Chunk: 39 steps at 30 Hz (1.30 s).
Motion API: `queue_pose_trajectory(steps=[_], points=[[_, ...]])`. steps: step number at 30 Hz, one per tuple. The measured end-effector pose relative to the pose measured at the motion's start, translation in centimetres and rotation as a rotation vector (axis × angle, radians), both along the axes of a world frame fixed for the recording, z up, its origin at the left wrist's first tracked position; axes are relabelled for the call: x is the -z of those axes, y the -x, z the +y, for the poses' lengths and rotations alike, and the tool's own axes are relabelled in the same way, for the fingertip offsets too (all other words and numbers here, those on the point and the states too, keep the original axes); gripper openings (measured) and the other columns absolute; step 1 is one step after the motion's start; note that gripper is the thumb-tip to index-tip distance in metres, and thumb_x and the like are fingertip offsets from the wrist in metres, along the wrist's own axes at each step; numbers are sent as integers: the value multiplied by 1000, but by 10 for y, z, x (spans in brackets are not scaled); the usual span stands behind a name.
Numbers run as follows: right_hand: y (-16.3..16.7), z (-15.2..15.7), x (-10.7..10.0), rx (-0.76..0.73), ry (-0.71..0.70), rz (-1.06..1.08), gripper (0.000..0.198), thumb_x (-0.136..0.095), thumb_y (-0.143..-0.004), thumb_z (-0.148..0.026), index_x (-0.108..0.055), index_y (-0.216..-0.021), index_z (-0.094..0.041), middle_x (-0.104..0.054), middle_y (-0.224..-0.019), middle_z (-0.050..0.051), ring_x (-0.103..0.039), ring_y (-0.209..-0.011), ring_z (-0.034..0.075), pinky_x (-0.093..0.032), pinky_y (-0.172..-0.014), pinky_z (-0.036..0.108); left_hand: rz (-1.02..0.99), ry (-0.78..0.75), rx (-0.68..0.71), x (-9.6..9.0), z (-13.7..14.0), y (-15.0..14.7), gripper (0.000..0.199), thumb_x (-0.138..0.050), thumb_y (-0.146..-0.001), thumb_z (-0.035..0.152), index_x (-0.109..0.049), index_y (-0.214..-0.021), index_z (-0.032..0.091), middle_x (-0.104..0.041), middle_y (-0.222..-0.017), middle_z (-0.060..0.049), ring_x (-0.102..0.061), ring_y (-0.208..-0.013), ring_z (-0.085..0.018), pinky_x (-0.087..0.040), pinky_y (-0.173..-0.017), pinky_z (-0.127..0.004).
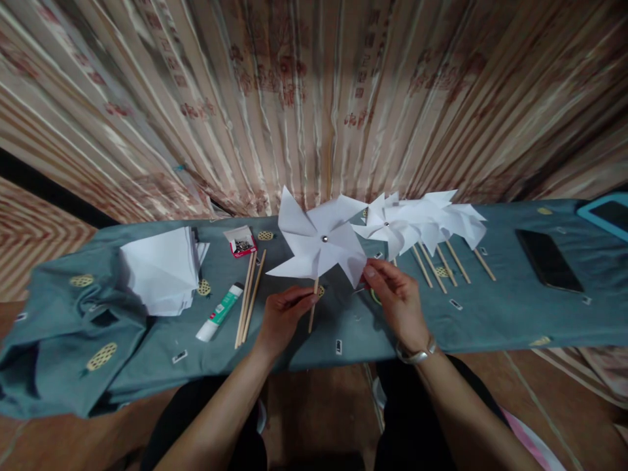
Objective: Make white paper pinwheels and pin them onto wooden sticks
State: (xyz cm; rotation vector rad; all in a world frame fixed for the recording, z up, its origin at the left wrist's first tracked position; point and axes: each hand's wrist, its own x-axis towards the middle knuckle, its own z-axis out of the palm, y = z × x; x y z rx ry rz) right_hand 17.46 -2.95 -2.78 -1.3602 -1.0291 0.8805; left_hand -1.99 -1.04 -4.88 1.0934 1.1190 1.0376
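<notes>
A white paper pinwheel [338,247] with a shiny metal pin at its centre stands raised over the table in front of me. My left hand [282,319] pinches its wooden stick [311,320] just under the blades. At the lower right blade, the thumb and fingers of my right hand [401,304] are closed on the paper edge. Under that hand lies something red and yellow-green, mostly covered, so I cannot tell its kind. Several finished pinwheels [426,222] overlap to the right, their sticks pointing toward me.
On the left lie a stack of white paper [159,271], a glue stick [220,313], loose wooden sticks [249,297] and an open box of pins [241,242]. A black phone [548,260] and a blue-edged device [601,212] sit at the right. A curtain [314,98] hangs behind the cloth-covered table [304,350].
</notes>
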Motion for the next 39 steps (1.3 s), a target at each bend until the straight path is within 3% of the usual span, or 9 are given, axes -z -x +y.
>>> queue_pose_trajectory(steps=[5, 14, 24, 27, 30, 34, 37, 39], points=[[4, 3, -1, 6, 35, 68, 37, -76, -67, -55, -70, -73, -19, -58, -58, -2, -47, -51, 10, -39, -47, 23, -14, -10, 13, 3, 1, -4, 10, -78, -68, 26, -81, -77, 23, -77, -78, -4, -68, -74, -18, -52, -70, -26], [19, -5, -5, -143, 30, 6, 41, -69, -77, -53, -63, -56, -19, -57, -52, -1, -48, -49, 9, -39, -47, 22, -1, 8, 27, 2, 1, -7, 13, -78, -67, 27, -80, -79, 22, -76, -79, -3, -65, -73, -16, -50, -71, -26], [34, -10, 1, -257, 80, 12, 29, -66, -82, -44, -72, -68, -19, -69, -62, 1, -57, -56, 12, -44, -54, 23, -33, -23, 91, 6, 1, -8, 10, -75, -68, 26, -79, -72, 18, -73, -74, -3, -63, -73, -16, -47, -71, -26], [37, -13, -1, -292, 62, -88, 23, -64, -84, -40, -75, -78, -20, -72, -70, 1, -61, -62, 13, -46, -57, 23, -21, -9, 80, 6, 0, -9, 13, -75, -68, 29, -79, -71, 17, -73, -71, -4, -64, -72, -18, -48, -72, -28], [33, -16, -7, -312, 51, -249, 22, -64, -85, -39, -75, -81, -21, -69, -65, -1, -57, -58, 11, -43, -54, 22, -23, 21, 52, 6, 0, -8, 18, -78, -66, 32, -80, -77, 18, -76, -77, -5, -66, -75, -20, -50, -74, -30], [12, -14, -14, -169, -43, -336, 23, -67, -84, -40, -73, -74, -20, -65, -61, -1, -54, -55, 11, -42, -53, 23, -28, 42, 6, 5, 1, -8, 18, -80, -62, 31, -81, -77, 20, -77, -81, -5, -65, -74, -19, -50, -70, -29], [-9, -7, -14, 104, -122, -268, 16, -68, -83, -36, -73, -88, -22, -71, -75, 0, -60, -65, 13, -47, -64, 25, -24, 39, 24, 6, 0, -8, 16, -79, -62, 29, -81, -75, 21, -76, -75, -4, -63, -69, -16, -48, -65, -26], [-20, -1, -11, 200, -139, -252, 20, -70, -81, -33, -73, -98, -23, -71, -81, 0, -60, -69, 13, -49, -69, 27, -20, 36, 48, 8, -1, -9, 15, -79, -62, 29, -81, -75, 20, -75, -72, -3, -62, -66, -15, -47, -63, -25]])
